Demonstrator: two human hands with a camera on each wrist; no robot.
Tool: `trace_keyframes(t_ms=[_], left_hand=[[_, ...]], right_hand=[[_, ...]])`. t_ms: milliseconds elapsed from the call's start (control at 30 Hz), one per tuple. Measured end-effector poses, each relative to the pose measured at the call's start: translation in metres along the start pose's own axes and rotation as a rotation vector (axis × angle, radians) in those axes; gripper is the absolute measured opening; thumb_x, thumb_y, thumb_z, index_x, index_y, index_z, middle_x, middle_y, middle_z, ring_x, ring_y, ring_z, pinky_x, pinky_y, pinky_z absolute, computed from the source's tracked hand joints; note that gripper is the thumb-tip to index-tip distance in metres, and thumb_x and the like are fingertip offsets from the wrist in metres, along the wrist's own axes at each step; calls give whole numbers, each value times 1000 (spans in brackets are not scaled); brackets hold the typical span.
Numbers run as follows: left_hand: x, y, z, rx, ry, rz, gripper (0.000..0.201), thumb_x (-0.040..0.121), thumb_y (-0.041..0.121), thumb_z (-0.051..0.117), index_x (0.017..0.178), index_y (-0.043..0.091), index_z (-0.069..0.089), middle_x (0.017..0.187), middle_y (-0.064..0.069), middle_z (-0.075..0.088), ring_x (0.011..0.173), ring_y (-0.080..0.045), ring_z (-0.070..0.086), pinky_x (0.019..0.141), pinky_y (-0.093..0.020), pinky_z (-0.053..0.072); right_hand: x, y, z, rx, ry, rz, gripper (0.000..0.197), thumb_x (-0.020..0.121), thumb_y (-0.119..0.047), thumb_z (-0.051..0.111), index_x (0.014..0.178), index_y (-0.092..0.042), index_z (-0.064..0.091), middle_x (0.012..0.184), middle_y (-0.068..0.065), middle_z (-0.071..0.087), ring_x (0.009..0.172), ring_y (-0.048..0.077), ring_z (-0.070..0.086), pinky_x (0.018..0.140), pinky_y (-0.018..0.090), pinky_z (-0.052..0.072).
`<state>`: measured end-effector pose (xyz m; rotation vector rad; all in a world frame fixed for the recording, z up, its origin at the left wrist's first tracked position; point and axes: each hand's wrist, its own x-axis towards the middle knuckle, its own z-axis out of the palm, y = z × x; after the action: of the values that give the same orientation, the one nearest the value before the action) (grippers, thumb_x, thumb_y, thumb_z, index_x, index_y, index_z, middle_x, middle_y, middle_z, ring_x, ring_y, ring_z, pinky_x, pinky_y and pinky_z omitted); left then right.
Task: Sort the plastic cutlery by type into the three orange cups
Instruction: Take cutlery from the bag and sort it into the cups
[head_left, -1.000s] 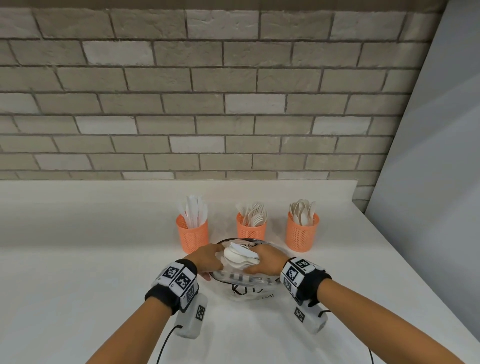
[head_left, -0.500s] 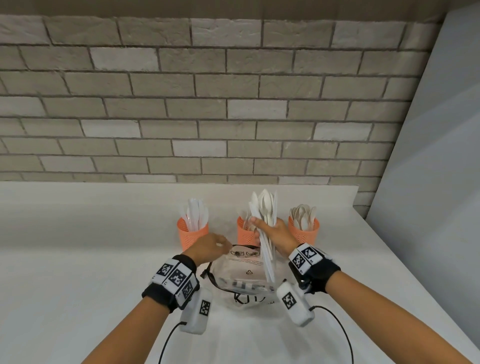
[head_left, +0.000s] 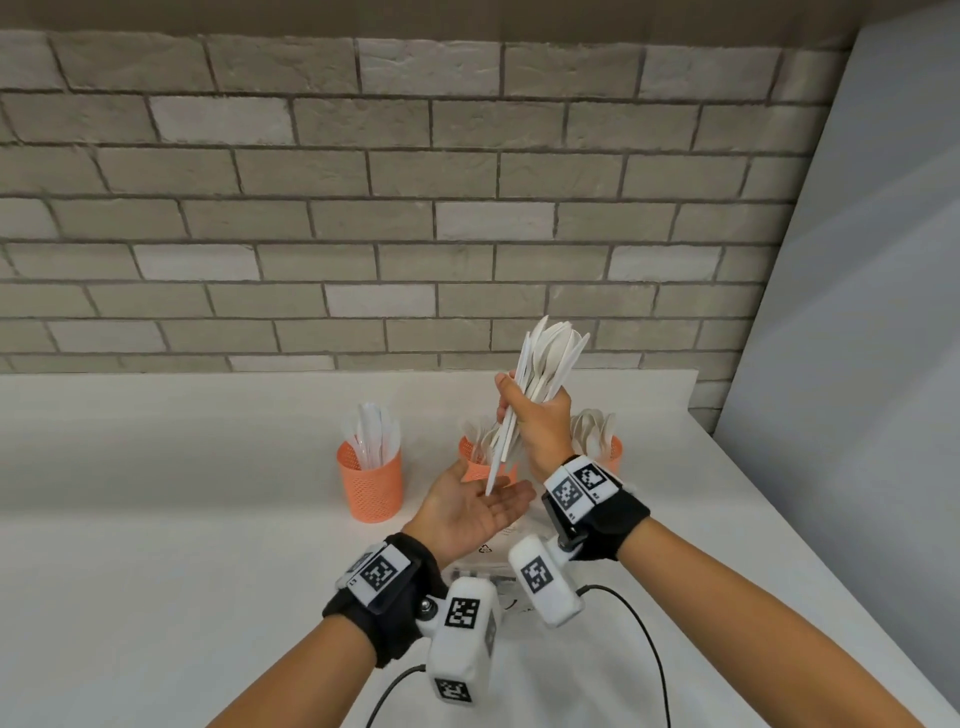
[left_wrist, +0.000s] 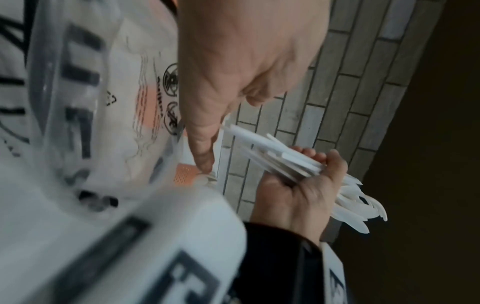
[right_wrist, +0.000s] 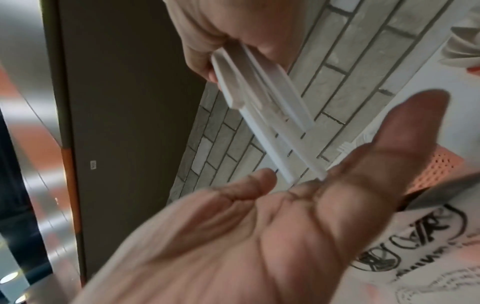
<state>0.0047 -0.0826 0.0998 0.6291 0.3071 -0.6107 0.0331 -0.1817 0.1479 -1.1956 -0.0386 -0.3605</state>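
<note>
Lifted clear of the clear plastic bag (head_left: 485, 561) since the earlier frames, the bundle of white cutlery (head_left: 540, 379) is now held upright in the air by the right hand (head_left: 537, 423), whose fingers are wrapped tightly round the middle of the handles. From that grip the long axis runs steeply, the shaped ends fanning up and slightly right above the fist, the plain handle ends pointing down and to the left below it. Directly beneath those handle ends the left hand (head_left: 470, 506) is spread flat, palm up, fingers straight and holding nothing; in the right wrist view the lowest handle tips are seen just at or touching its palm, though contact cannot be told for certain. The move ahead seems to turn on this alignment: the handle ends are probably to be squared against the open palm, or pieces drawn out downward. Beyond and below the grip stand the three orange cups, already stocked: the left cup (head_left: 370, 480) well to the left, the middle cup (head_left: 475, 457) just behind the handle ends, the right cup (head_left: 608, 449) partly hidden behind the right wrist. The mix of types within the bundle cannot be told.
</note>
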Motion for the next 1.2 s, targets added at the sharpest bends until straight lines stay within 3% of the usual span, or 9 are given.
trace_keyframes(t_ms=[133, 233, 300, 500, 567, 667, 800, 933, 1200], left_hand=[[2, -4, 10, -142, 18, 55, 53, 101, 41, 28, 116, -6, 48, 94, -24, 60, 87, -34, 60, 89, -47, 50], [-1, -4, 24, -139, 29, 99, 47, 101, 35, 30, 103, -4, 54, 80, -21, 65, 82, -30, 59, 59, -42, 58], [-2, -4, 32, -118, 33, 129, 42, 102, 30, 30, 104, 0, 58, 74, -18, 69, 80, -28, 60, 53, -36, 58], [1, -9, 34, -78, 72, 106, 40, 102, 21, 28, 130, 4, 50, 103, -15, 65, 80, -24, 60, 48, -32, 57], [3, -11, 34, -64, 81, 97, 40, 102, 17, 27, 132, 3, 49, 105, -16, 65, 80, -24, 59, 51, -32, 57], [6, -12, 35, -26, 92, 122, 39, 102, 16, 28, 131, 4, 51, 78, -15, 70, 80, -24, 60, 47, -31, 56], [7, -18, 35, -32, 33, 107, 37, 101, 26, 34, 126, 8, 54, 88, -10, 68, 93, -20, 60, 79, -30, 54], [7, -15, 27, 339, 76, 72, 31, 100, 26, 36, 93, 8, 60, 77, -9, 65, 77, -20, 58, 65, -30, 53], [7, 21, 30, 732, 189, 644, 17, 92, 19, 55, 106, 13, 62, 94, 1, 63, 87, -15, 57, 73, -26, 47]], right_hand=[[-6, 5, 3, -37, 11, -33, 11, 84, -4, 65, 81, -7, 54, 62, 5, 52, 44, 4, 53, 48, 18, 49], [-8, 12, 3, -103, 38, -50, 16, 81, -4, 68, 75, -11, 55, 60, 5, 55, 43, 3, 54, 49, 19, 49], [-11, 20, 2, -158, 57, -49, 15, 78, -3, 71, 80, -10, 58, 62, 3, 58, 46, -1, 57, 50, 15, 50], [-14, 36, -4, -242, 116, -21, 24, 75, -5, 73, 96, 1, 62, 70, 4, 64, 57, 4, 64, 52, 10, 49], [-14, 38, -6, -253, 112, -14, 24, 75, -6, 74, 95, 2, 63, 72, 4, 66, 61, 7, 65, 55, 11, 51], [-16, 39, -7, -225, 110, 1, 20, 74, -6, 75, 91, -4, 64, 72, 1, 66, 62, 6, 65, 55, 13, 53], [-17, 34, -6, -217, 86, 23, 14, 76, -7, 74, 84, -1, 64, 62, 4, 62, 45, 1, 60, 47, 12, 50], [-11, 30, -13, -245, 69, 40, 15, 78, -10, 73, 80, -5, 59, 59, 4, 59, 50, 11, 58, 46, 15, 50], [-1, 35, -43, -20, -214, 477, 12, 84, -21, 67, 85, -11, 59, 44, -6, 51, 34, 4, 45, 36, 16, 40]])
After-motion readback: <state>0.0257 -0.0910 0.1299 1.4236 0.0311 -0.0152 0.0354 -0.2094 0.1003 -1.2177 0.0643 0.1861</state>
